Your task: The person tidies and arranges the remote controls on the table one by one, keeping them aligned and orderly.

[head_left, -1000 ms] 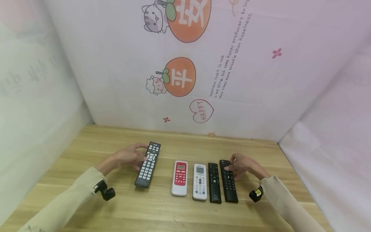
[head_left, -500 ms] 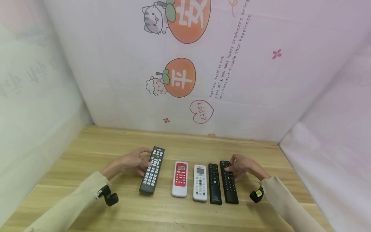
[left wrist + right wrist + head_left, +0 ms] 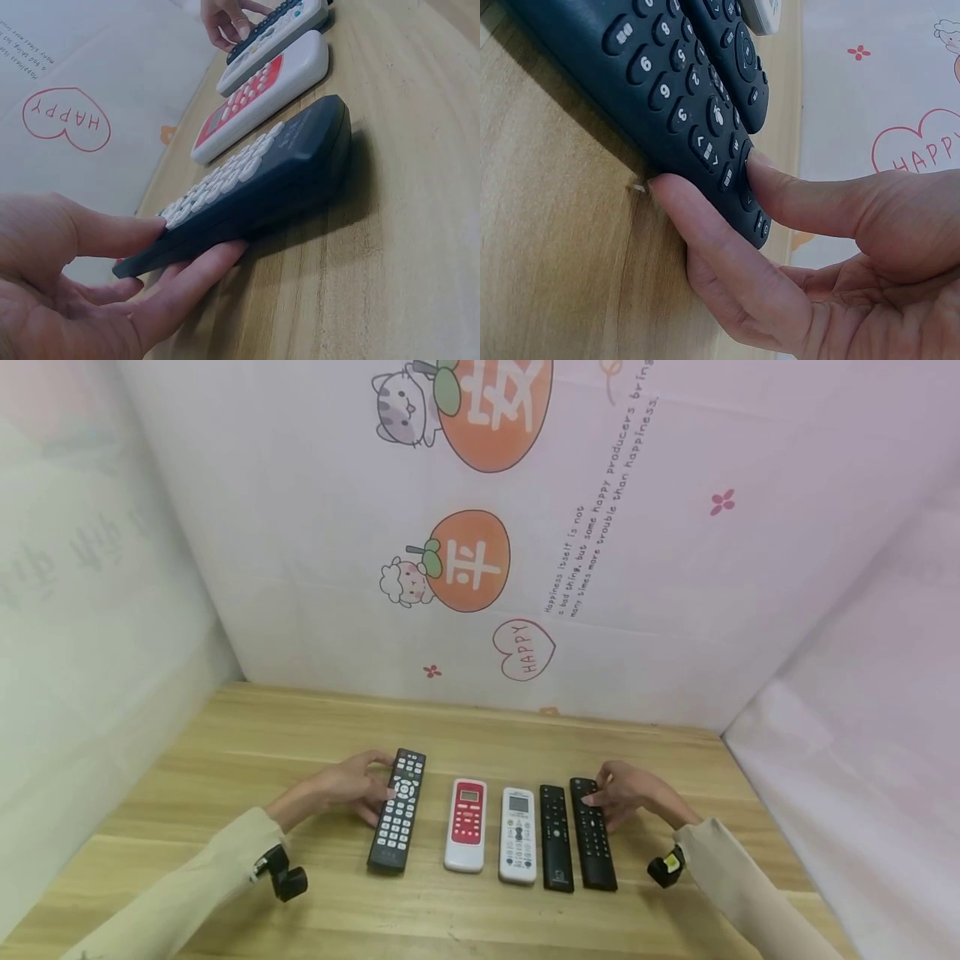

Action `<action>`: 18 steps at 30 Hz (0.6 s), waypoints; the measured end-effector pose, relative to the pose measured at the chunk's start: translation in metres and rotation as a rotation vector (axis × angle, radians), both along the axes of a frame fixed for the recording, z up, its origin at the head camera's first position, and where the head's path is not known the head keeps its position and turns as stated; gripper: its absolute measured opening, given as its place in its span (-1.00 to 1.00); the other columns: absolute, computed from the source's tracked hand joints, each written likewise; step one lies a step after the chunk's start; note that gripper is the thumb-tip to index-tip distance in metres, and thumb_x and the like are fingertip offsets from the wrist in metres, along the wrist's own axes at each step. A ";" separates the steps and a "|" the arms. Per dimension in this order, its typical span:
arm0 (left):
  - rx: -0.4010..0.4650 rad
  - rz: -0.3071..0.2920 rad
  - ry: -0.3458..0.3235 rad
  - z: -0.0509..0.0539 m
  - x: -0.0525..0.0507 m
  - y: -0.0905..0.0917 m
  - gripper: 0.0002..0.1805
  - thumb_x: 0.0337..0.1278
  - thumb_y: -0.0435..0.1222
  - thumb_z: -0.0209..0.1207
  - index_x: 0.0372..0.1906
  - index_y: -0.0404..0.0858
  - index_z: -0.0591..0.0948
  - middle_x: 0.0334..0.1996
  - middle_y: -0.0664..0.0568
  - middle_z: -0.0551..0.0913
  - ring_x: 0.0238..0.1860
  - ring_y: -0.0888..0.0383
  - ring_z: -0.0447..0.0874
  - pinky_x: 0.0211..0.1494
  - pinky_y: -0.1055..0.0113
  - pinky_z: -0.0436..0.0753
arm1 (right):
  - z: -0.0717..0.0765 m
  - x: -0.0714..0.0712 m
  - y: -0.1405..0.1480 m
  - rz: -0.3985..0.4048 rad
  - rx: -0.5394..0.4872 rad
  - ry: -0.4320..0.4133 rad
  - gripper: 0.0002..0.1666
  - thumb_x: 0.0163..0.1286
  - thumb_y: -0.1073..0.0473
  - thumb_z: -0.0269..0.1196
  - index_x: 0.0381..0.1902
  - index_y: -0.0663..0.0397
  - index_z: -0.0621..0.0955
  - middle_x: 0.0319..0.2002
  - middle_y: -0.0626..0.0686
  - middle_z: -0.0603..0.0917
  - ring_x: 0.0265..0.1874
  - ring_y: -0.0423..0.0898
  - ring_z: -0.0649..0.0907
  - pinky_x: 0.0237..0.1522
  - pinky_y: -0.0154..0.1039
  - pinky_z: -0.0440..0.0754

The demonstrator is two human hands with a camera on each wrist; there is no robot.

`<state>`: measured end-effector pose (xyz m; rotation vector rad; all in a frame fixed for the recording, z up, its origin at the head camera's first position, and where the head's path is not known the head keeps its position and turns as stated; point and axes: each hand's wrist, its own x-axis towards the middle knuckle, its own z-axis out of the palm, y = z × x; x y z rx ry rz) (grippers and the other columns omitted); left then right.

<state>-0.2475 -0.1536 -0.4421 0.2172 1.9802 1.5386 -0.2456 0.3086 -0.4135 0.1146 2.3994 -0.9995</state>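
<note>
My left hand [image 3: 352,783] holds a black remote control with white buttons [image 3: 397,818] by its far left side. In the left wrist view the thumb [image 3: 124,234] lies on its button face and other fingers reach under it; its near end is raised off the wood. At the right end of the row, my right hand [image 3: 628,789] pinches a black remote control with dark buttons [image 3: 594,847] near its far end. The right wrist view has the thumb [image 3: 806,199] on the buttons and fingers along the side edge. That remote lies on the table.
Between the hands lie a red-and-white remote [image 3: 467,852], a white remote [image 3: 517,839] and another black remote [image 3: 556,852], side by side on the wooden table [image 3: 480,918]. A printed white cloth [image 3: 315,610] rises behind; more cloth stands at both sides.
My left hand has carried its remote to the right and nearer to me, beside the red-and-white one. The right hand stays on its remote without visible movement.
</note>
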 end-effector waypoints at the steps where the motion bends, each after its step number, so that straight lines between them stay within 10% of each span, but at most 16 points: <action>1: -0.003 0.001 -0.005 0.000 0.000 0.000 -0.15 0.37 -0.49 0.18 0.57 -0.51 -0.04 -0.08 -0.39 0.71 -0.25 -0.06 0.80 -0.21 0.07 0.85 | 0.000 0.001 0.000 -0.003 0.001 0.001 -0.61 0.46 0.33 0.34 0.01 0.45 0.40 -0.22 0.35 0.65 -0.32 0.09 0.78 -0.25 -0.05 0.86; 18: -0.085 0.024 0.082 0.003 0.015 0.008 -0.21 0.31 -0.53 0.23 0.51 -0.54 0.08 -0.19 -0.34 0.68 -0.35 -0.06 0.79 -0.31 0.10 0.85 | 0.000 0.003 0.000 0.001 0.017 0.018 -0.61 0.48 0.32 0.33 0.03 0.46 0.40 -0.20 0.36 0.65 -0.29 0.08 0.78 -0.25 -0.07 0.86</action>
